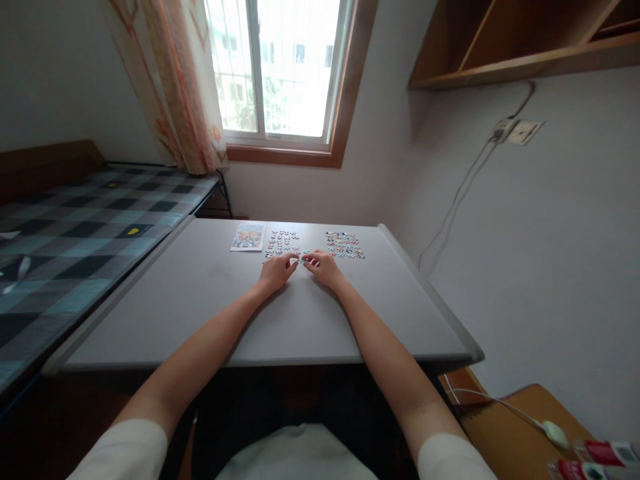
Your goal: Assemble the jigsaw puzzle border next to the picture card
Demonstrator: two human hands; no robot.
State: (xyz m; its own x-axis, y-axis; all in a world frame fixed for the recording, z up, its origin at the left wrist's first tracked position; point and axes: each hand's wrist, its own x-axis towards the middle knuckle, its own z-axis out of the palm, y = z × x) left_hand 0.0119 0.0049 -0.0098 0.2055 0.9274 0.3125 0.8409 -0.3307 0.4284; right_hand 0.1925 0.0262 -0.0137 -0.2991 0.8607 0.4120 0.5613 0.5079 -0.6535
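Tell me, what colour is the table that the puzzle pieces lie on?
The table is light grey, as the head view shows.

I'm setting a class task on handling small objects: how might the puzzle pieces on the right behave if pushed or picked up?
The puzzle pieces look small and thin, so each is probably light. They lie flat, so rolling or tipping seems unlikely. The table looks smooth, so a push would probably slide them.
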